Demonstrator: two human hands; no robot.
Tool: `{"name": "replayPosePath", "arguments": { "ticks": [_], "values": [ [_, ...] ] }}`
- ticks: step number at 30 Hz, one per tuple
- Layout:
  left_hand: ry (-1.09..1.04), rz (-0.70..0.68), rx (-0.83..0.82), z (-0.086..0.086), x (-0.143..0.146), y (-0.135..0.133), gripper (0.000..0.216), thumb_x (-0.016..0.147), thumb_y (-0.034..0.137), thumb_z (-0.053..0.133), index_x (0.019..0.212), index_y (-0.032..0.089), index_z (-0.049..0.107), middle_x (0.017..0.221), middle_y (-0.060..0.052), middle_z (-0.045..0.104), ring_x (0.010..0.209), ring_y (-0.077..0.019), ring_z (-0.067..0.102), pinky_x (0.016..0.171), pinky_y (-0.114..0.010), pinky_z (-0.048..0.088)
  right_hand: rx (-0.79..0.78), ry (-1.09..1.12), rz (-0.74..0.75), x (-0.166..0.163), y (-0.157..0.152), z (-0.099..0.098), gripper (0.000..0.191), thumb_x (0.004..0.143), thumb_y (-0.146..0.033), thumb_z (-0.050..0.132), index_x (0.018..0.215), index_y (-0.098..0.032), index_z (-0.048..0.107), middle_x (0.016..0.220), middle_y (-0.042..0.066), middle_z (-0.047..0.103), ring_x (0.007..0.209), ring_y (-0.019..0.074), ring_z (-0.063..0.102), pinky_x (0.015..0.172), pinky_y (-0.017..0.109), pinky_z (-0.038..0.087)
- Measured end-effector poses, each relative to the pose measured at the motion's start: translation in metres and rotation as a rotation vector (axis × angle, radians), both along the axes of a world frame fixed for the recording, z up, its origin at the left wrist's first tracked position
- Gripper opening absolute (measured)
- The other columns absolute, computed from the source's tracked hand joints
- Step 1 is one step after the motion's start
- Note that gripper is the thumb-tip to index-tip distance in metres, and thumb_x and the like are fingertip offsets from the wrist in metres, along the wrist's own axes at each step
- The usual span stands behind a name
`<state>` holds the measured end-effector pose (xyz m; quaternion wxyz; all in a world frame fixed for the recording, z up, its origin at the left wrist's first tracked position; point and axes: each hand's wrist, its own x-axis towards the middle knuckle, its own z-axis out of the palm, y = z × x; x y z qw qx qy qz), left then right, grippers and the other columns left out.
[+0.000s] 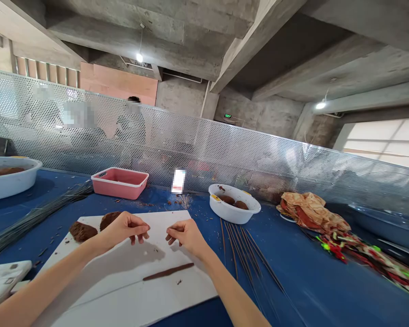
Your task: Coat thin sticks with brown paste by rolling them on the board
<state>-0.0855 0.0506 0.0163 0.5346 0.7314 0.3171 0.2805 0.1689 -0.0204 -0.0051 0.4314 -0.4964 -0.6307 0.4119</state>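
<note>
Over a white board (122, 290), my left hand (131, 227) and my right hand (184, 234) are raised a short way apart. Thumb and fingers are pinched together on each, and anything between them is too small to make out. Below them on the board lies a thin wire whose right end is coated with a dark brown roll of clay-like paste (168, 271). One brown lump (83, 231) rests near the board's far left corner. Beside it, partly hidden behind my left hand, sits a second brown lump (109, 220).
Brown-coated sticks (241, 245) lie right of the board, below a white basin (231, 211) with brown lumps. Left are a wire bundle (44, 215), pink basket (121, 186) and another basin (13, 184). Crumpled brown paper (313, 211) lies right. A perforated metal screen (225, 145) closes the back.
</note>
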Motion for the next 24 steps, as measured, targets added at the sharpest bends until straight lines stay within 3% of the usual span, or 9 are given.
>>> {"name": "replayPosePath", "arguments": {
  "ticks": [4,7,11,14,16,19,22,24],
  "values": [
    [0.0,0.018,0.006,-0.005,0.006,-0.005,0.044,0.079,0.057,0.08,0.065,0.016,0.074,0.064,-0.006,0.074,0.056,-0.0162,0.065,0.05,-0.025,0.049,-0.025,0.014,-0.049,-0.009,-0.004,0.002,0.041,0.079,-0.052,0.077,0.077,-0.012,0.074,0.071,0.01,0.075,0.062,0.0182,0.069,0.051,0.024,0.039],
    [-0.034,0.016,0.001,-0.004,0.008,-0.009,0.052,0.085,0.064,0.072,0.065,0.016,0.069,0.058,-0.005,0.07,0.053,-0.0153,0.063,0.051,-0.025,0.05,-0.025,0.005,-0.055,-0.015,-0.006,0.003,0.05,0.084,-0.058,0.07,0.065,-0.012,0.068,0.061,0.01,0.072,0.05,0.015,0.061,0.049,0.025,0.038],
    [-0.031,0.003,-0.036,-0.003,0.011,-0.01,0.055,0.085,0.069,0.068,0.082,0.015,0.077,0.083,-0.012,0.079,0.072,-0.0212,0.073,0.06,-0.029,0.056,-0.016,0.094,-0.006,-0.017,-0.005,0.002,0.059,0.093,-0.064,0.056,0.07,-0.011,0.068,0.067,0.014,0.074,0.058,0.0187,0.07,0.051,0.025,0.04],
    [0.011,-0.018,-0.019,-0.006,0.012,-0.008,0.054,0.083,0.068,0.071,0.09,0.015,0.082,0.098,-0.015,0.081,0.086,-0.0261,0.076,0.072,-0.034,0.06,-0.02,0.163,0.079,-0.014,-0.003,0.001,0.055,0.088,-0.064,0.064,0.085,-0.01,0.075,0.086,0.017,0.079,0.078,0.0232,0.076,0.059,0.025,0.045],
    [0.023,-0.009,0.0,-0.009,0.013,-0.006,0.051,0.081,0.065,0.075,0.087,0.015,0.084,0.093,-0.015,0.082,0.083,-0.0267,0.076,0.074,-0.036,0.06,-0.02,0.188,0.097,-0.012,-0.003,0.001,0.051,0.082,-0.061,0.072,0.09,-0.011,0.077,0.091,0.016,0.079,0.082,0.0241,0.076,0.062,0.026,0.046],
    [0.025,0.025,0.046,-0.015,0.014,-0.003,0.042,0.074,0.057,0.084,0.073,0.015,0.083,0.075,-0.012,0.08,0.068,-0.0224,0.072,0.069,-0.034,0.059,-0.029,0.17,0.063,-0.011,-0.005,0.001,0.043,0.078,-0.054,0.079,0.084,-0.011,0.078,0.083,0.014,0.079,0.073,0.022,0.074,0.058,0.026,0.042],
    [0.032,0.04,0.07,-0.017,0.014,-0.002,0.04,0.071,0.054,0.087,0.061,0.016,0.079,0.064,-0.01,0.076,0.056,-0.0181,0.067,0.058,-0.03,0.056,-0.021,0.142,0.023,-0.013,-0.007,0.002,0.041,0.079,-0.05,0.079,0.075,-0.01,0.075,0.074,0.012,0.077,0.063,0.0179,0.07,0.054,0.025,0.036],
    [0.035,0.028,0.059,-0.015,0.014,-0.003,0.044,0.076,0.058,0.082,0.065,0.016,0.079,0.067,-0.011,0.077,0.059,-0.0197,0.069,0.057,-0.03,0.056,-0.024,0.164,0.042,-0.014,-0.008,0.003,0.045,0.082,-0.054,0.076,0.075,-0.01,0.074,0.074,0.013,0.077,0.062,0.017,0.069,0.053,0.025,0.035]
  ]
}}
